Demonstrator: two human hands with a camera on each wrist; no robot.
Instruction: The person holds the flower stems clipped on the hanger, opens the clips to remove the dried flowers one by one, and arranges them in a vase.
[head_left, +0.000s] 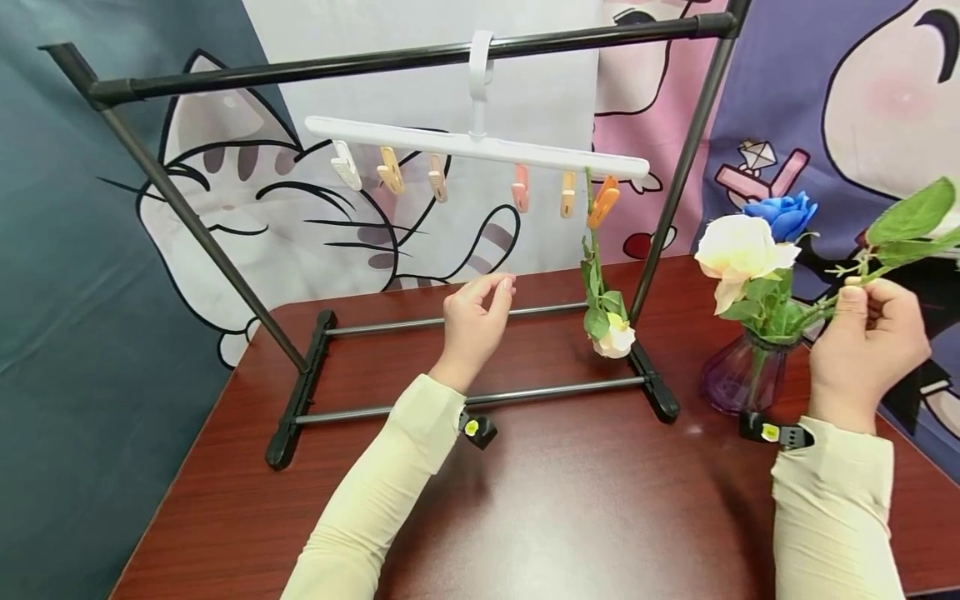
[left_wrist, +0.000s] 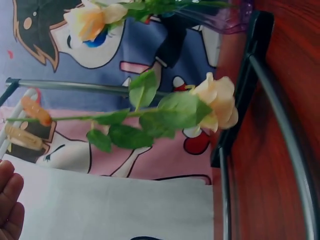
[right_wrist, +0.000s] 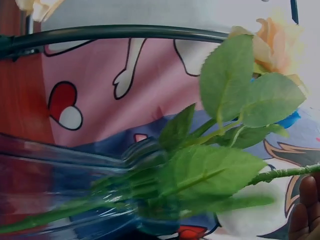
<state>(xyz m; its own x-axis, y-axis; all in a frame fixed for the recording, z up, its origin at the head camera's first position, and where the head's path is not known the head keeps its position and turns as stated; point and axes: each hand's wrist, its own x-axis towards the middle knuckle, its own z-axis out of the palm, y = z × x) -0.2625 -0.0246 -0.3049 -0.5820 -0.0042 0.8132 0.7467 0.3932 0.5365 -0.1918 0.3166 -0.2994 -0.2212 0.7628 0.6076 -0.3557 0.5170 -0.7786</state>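
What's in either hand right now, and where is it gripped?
Right hand pinches a leafy green stem partway along, between the vase and the outer leaves; left hand holds nothing visible.

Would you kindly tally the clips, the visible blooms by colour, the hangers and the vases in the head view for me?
Clips: 6
Cream blooms: 2
Blue bloom: 1
Hanger: 1
Vase: 1
Total: 11

From above, the head view faces forward and down past the left hand [head_left: 476, 321] and right hand [head_left: 870, 354]; nearer, sideways-turned wrist views look out beside each, sharing the vase [head_left: 738, 379].
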